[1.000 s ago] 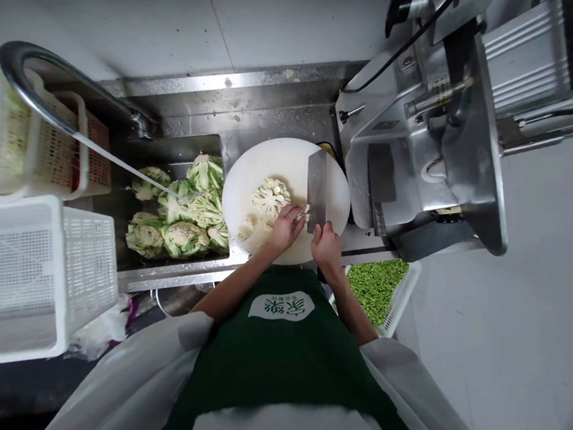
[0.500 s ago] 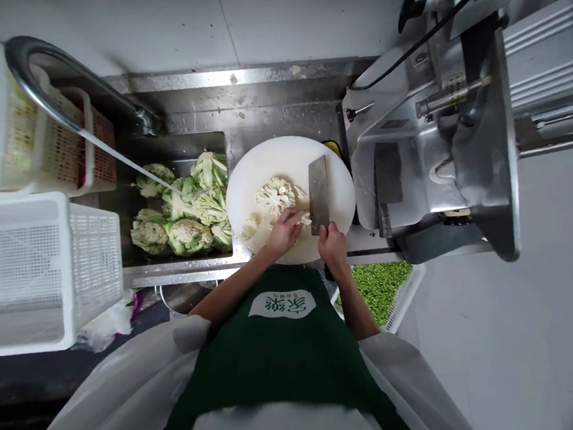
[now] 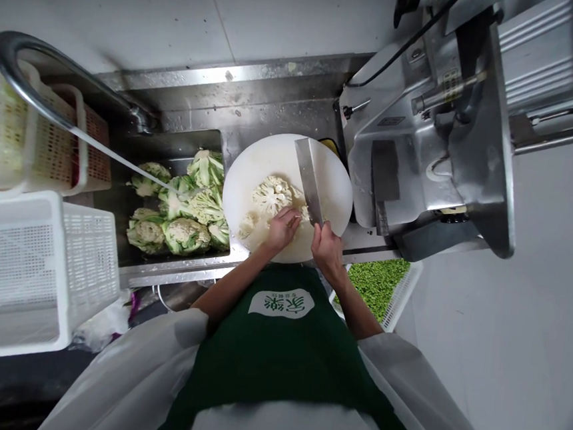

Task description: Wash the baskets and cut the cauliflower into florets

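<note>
My right hand [image 3: 327, 249] is closed round the handle of a cleaver [image 3: 309, 180], its broad blade slanting away over the round white cutting board [image 3: 330, 172]. Just left of the blade, my left hand [image 3: 282, 229] has its fingers bent and pinched at a small cauliflower piece [image 3: 303, 213], partly hidden by the fingers. A larger cut cauliflower [image 3: 272, 195] lies on the board beyond my left hand. Small cauliflower bits [image 3: 248, 225] are at the board's left side.
Left of the board, a sink [image 3: 172, 145] holds several leafy cauliflowers [image 3: 187, 235] under a running tap [image 3: 27, 85]. White plastic baskets [image 3: 60, 275] stand far left. On the right is a metal slicing machine [image 3: 422, 160]; a basket of chopped greens [image 3: 378, 283] sits below.
The cleaver has tilted, its far end swinging left over the board. My right hand has shifted slightly left with it; my left hand stays in nearly the same place.
</note>
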`<state>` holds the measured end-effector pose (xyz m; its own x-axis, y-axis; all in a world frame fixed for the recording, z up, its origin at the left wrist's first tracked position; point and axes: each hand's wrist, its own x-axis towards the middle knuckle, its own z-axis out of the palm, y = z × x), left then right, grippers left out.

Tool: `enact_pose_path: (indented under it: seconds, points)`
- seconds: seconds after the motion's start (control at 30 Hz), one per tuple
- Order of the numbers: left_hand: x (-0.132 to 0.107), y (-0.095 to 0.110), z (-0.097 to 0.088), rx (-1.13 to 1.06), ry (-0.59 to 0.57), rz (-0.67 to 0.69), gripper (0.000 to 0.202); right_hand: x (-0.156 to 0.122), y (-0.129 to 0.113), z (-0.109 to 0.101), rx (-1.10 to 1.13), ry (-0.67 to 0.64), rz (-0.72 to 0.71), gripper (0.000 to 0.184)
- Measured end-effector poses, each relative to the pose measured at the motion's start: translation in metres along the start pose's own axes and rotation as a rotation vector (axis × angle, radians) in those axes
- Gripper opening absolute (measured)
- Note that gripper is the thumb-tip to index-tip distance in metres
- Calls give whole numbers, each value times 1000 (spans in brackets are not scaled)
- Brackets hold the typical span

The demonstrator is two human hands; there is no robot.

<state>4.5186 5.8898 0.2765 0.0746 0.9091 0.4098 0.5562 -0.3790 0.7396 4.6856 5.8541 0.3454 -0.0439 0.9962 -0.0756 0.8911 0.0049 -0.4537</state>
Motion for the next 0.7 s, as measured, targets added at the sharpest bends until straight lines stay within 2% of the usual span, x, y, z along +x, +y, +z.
enact_pose_path:
  seconds: [0.17,0.33,0.5,0.6,0.7]
  points:
    - [2,-2,-2,-14,-10,-9,28,7,-3,8,-6,-45,19,33]
    - [5,-4,-6,-22,-23,-5,27,20,-8,26,13,-47,22,35]
    - [-2,9,-8,-36,-102,56,28,38,-6,34,75,-8,34,35]
    - [1,15,-23,-20,-68,85,21,43,1,24,136,68,77,33]
    - [27,2,-59,85,52,-5,17,43,8,9,152,141,103,33]
